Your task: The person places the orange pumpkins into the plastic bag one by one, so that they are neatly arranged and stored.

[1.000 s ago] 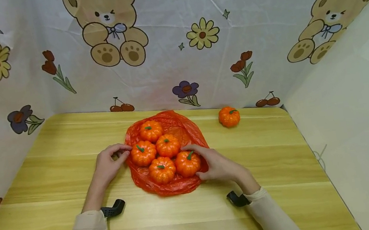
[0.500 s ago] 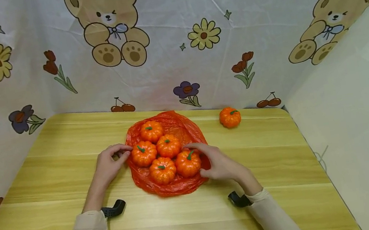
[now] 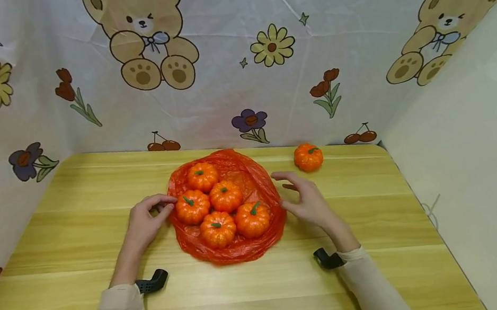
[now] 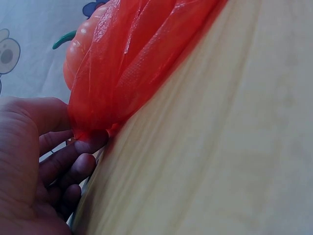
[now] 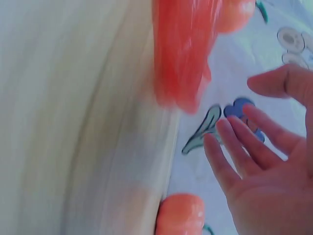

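Note:
A red plastic bag (image 3: 256, 175) lies spread on the table with several small orange toy pumpkins (image 3: 225, 196) in it. At its left edge my left hand (image 3: 147, 221) pinches the thin film between thumb and fingers; the left wrist view shows the bag (image 4: 122, 73) bunched there. My right hand (image 3: 305, 200) hovers beside the bag's right edge, fingers spread and holding nothing. In the right wrist view the right hand (image 5: 264, 161) stands apart from the bag (image 5: 183, 54). Another pumpkin (image 3: 308, 157) sits alone on the table, beyond the right hand.
The wooden table (image 3: 232, 307) ends at the back against a white cloth (image 3: 220, 30) printed with bears and flowers. A pale wall (image 3: 472, 169) borders it on the right. Black wrist devices (image 3: 153, 282) stick out beside both sleeves.
My right hand has come off the front right pumpkin in the bag and moved right and back, toward the lone pumpkin. The left hand has stayed at the bag's edge.

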The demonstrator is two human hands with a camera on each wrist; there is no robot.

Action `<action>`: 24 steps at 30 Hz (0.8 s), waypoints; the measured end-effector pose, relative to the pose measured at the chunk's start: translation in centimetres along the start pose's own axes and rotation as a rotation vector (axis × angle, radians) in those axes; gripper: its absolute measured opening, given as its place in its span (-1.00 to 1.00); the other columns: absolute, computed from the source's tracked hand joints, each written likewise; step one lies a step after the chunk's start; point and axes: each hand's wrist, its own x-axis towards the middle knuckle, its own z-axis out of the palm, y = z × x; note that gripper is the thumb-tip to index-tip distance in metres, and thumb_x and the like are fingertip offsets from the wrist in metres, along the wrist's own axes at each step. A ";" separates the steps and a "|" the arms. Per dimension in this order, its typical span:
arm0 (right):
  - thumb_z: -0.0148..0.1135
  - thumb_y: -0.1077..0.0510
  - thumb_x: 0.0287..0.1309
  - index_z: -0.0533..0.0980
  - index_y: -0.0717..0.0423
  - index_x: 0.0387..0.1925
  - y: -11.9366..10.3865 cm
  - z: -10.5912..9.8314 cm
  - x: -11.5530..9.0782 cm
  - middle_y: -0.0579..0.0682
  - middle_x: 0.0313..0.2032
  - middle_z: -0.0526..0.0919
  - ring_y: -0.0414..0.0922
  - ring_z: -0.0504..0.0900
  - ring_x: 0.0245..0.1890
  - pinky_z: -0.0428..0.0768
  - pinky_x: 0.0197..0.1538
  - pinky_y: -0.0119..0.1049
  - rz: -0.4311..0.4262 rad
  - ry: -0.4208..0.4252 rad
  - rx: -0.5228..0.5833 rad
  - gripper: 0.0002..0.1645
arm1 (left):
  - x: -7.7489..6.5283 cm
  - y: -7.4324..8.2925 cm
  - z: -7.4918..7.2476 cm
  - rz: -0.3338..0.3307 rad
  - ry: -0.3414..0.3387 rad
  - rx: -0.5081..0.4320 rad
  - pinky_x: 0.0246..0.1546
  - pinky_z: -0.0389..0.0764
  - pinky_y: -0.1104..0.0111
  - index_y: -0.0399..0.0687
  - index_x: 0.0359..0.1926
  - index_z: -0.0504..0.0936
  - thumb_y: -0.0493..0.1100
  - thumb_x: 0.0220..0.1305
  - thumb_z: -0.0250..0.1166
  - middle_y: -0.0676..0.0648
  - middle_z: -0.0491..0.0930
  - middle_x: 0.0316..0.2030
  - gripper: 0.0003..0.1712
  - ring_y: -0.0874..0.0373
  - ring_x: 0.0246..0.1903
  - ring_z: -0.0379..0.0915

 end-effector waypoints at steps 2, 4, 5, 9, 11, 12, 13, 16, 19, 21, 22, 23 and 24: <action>0.33 0.46 0.17 0.47 0.26 0.36 0.6 -0.7 0.0 0.21 0.31 0.58 0.17 0.54 0.34 0.57 0.31 0.20 0.019 0.074 -0.026 -0.30 | 0.0 -0.1 0.0 0.002 0.001 0.002 -0.29 0.45 0.48 -0.08 -0.05 0.81 -0.18 0.46 0.38 -0.12 0.70 -0.22 -0.85 0.16 -0.29 0.43; 0.37 0.44 0.20 0.46 0.27 0.36 1.1 -1.4 0.1 0.24 0.30 0.58 0.20 0.55 0.33 0.56 0.32 0.20 0.048 0.147 -0.046 -0.32 | 0.0 -0.1 0.1 0.003 0.002 0.000 -0.28 0.46 0.49 -0.08 -0.06 0.81 -0.19 0.46 0.38 -0.11 0.70 -0.22 -0.86 0.16 -0.29 0.44; 0.39 0.42 0.21 0.46 0.28 0.37 1.3 -1.8 0.1 0.27 0.30 0.57 0.22 0.55 0.33 0.55 0.33 0.20 0.062 0.178 -0.051 -0.32 | 0.0 -0.2 0.1 0.003 0.004 -0.001 -0.28 0.46 0.49 -0.09 -0.06 0.81 -0.20 0.45 0.38 -0.11 0.70 -0.23 -0.86 0.17 -0.29 0.44; 0.46 0.33 0.24 0.42 0.31 0.39 2.0 -3.5 0.5 0.32 0.32 0.52 0.24 0.50 0.37 0.50 0.38 0.19 0.111 0.278 -0.041 -0.28 | 0.0 -0.2 0.1 0.003 0.007 -0.005 -0.28 0.46 0.50 -0.09 -0.06 0.81 -0.21 0.45 0.38 -0.11 0.69 -0.23 -0.86 0.18 -0.28 0.45; 0.47 0.29 0.26 0.41 0.30 0.40 2.4 -4.2 0.8 0.30 0.35 0.49 0.24 0.46 0.40 0.47 0.41 0.20 0.127 0.321 -0.026 -0.27 | 0.0 -0.2 0.1 0.000 0.006 -0.007 -0.27 0.46 0.50 -0.09 -0.07 0.80 -0.21 0.45 0.38 -0.10 0.69 -0.23 -0.87 0.18 -0.28 0.46; 0.48 0.27 0.26 0.41 0.28 0.41 2.4 -4.6 0.9 0.29 0.36 0.49 0.22 0.44 0.41 0.45 0.42 0.19 0.136 0.343 -0.021 -0.26 | 0.0 -0.2 0.1 -0.001 0.004 -0.007 -0.27 0.46 0.50 -0.09 -0.07 0.80 -0.21 0.45 0.38 -0.09 0.69 -0.23 -0.87 0.18 -0.27 0.46; 0.48 0.25 0.27 0.41 0.28 0.41 2.6 -4.9 1.0 0.27 0.36 0.48 0.21 0.43 0.42 0.44 0.43 0.19 0.140 0.368 -0.018 -0.26 | 0.0 -0.2 0.1 -0.003 0.000 -0.008 -0.27 0.46 0.50 -0.09 -0.06 0.80 -0.20 0.45 0.38 -0.08 0.68 -0.22 -0.87 0.18 -0.26 0.46; 0.49 0.21 0.27 0.42 0.24 0.42 2.9 -5.8 1.4 0.22 0.38 0.49 0.18 0.41 0.44 0.42 0.46 0.18 0.157 0.448 -0.026 -0.25 | -0.1 -0.3 0.1 -0.005 -0.003 -0.009 -0.26 0.47 0.51 -0.08 -0.06 0.80 -0.20 0.45 0.38 -0.07 0.69 -0.21 -0.87 0.18 -0.25 0.48; 0.51 0.19 0.26 0.43 0.20 0.43 3.2 -6.4 1.7 0.20 0.38 0.49 0.14 0.41 0.43 0.39 0.48 0.14 0.182 0.508 -0.042 -0.24 | 0.0 -0.3 0.2 -0.003 -0.006 -0.005 -0.25 0.47 0.51 -0.08 -0.06 0.80 -0.20 0.45 0.38 -0.07 0.69 -0.20 -0.87 0.18 -0.24 0.48; 0.52 0.16 0.25 0.43 0.17 0.43 3.5 -6.7 1.8 0.18 0.39 0.49 0.12 0.41 0.44 0.37 0.50 0.11 0.210 0.531 -0.060 -0.23 | 0.0 -0.3 0.1 -0.003 -0.005 -0.004 -0.25 0.47 0.51 -0.08 -0.06 0.80 -0.20 0.44 0.39 -0.08 0.70 -0.19 -0.87 0.18 -0.24 0.49; 0.53 0.15 0.25 0.43 0.15 0.44 3.6 -6.8 1.9 0.17 0.39 0.49 0.12 0.41 0.44 0.37 0.51 0.11 0.224 0.534 -0.069 -0.22 | 0.0 -0.3 0.1 -0.004 -0.004 -0.004 -0.25 0.47 0.51 -0.08 -0.06 0.80 -0.21 0.44 0.39 -0.08 0.70 -0.19 -0.87 0.18 -0.24 0.49; 0.53 0.13 0.25 0.42 0.15 0.44 3.8 -6.9 2.0 0.17 0.40 0.48 0.11 0.40 0.45 0.36 0.51 0.10 0.236 0.534 -0.078 -0.21 | 0.0 -0.3 0.1 -0.003 -0.003 -0.002 -0.25 0.47 0.51 -0.08 -0.06 0.80 -0.21 0.44 0.39 -0.08 0.70 -0.19 -0.87 0.18 -0.24 0.49; 0.54 0.12 0.24 0.42 0.15 0.44 3.9 -7.0 2.0 0.17 0.41 0.48 0.11 0.40 0.45 0.36 0.52 0.10 0.249 0.532 -0.089 -0.20 | 0.0 -0.3 0.1 -0.003 -0.003 -0.001 -0.26 0.47 0.51 -0.08 -0.06 0.80 -0.21 0.44 0.39 -0.08 0.70 -0.19 -0.87 0.18 -0.24 0.49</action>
